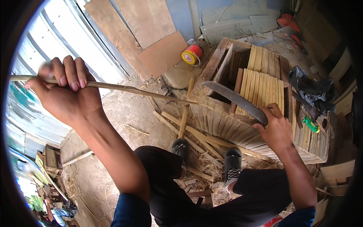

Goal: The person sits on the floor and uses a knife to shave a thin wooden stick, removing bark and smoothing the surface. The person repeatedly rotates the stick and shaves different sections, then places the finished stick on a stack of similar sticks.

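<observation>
Raised at the left, my left hand (73, 94) is closed round a long thin bamboo strip (128, 90). The strip slants down to the right, and its far end lies near the front edge of a slatted wooden frame (223, 128). My right hand (279, 132) grips a machete (239, 100) by its handle, which the fingers hide. Its broad, curved blade points up and left over the frame, apart from the strip. Beneath the blade, a row of pale slats (262, 90) is set into the frame's top.
Cut strips (204, 140) and shavings litter the floor round my feet. A green-handled tool (311, 124) and a black plastic bag (312, 89) lie on the frame's right side. Behind stand a red-and-yellow bucket (191, 55) and leaning plywood boards (160, 55). Corrugated metal sheeting (68, 45) closes the left.
</observation>
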Available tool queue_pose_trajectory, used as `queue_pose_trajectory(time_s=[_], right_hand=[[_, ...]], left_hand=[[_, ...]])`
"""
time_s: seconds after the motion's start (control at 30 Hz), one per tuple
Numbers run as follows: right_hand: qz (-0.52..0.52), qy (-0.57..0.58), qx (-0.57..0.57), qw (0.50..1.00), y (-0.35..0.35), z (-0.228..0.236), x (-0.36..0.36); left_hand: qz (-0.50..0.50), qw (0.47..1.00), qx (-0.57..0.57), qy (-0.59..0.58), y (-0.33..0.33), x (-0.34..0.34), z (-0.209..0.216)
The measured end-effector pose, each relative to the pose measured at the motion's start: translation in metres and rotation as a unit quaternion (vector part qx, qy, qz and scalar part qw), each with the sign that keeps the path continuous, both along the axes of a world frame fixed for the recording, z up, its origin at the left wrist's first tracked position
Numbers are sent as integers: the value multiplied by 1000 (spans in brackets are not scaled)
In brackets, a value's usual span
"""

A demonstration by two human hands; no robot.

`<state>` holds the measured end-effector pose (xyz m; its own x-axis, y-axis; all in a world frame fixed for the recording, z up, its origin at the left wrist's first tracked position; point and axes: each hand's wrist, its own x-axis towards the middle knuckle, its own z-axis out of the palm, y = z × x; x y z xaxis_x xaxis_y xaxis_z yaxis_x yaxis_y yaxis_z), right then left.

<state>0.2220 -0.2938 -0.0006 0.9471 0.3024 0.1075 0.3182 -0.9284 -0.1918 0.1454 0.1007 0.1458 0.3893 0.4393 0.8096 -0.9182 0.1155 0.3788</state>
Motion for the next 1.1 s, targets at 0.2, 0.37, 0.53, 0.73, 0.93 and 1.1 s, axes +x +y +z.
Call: queue_pose_trajectory(time_s=[0.2,0.37,0.53,0.73,0.93,1.1], right_hand=[[-11,-80,-62,995,-15,-15,34],[-90,-97,-57,990,-32,-20,80],[-100,-124,24,987,-39,-21,90],[-23,136,367,920,-9,27,17],[37,375,636,673,71,-7,-86],[38,455,669,587,120,-70,-112]], left_hand=[[33,999,-19,1,-4,13,-4],[93,995,-28,7,-13,21,-8],[112,991,-72,28,-24,32,-13],[56,996,-60,35,-29,42,-15],[-151,987,-39,38,-31,43,-18],[-177,984,-28,13,-34,45,-22]])
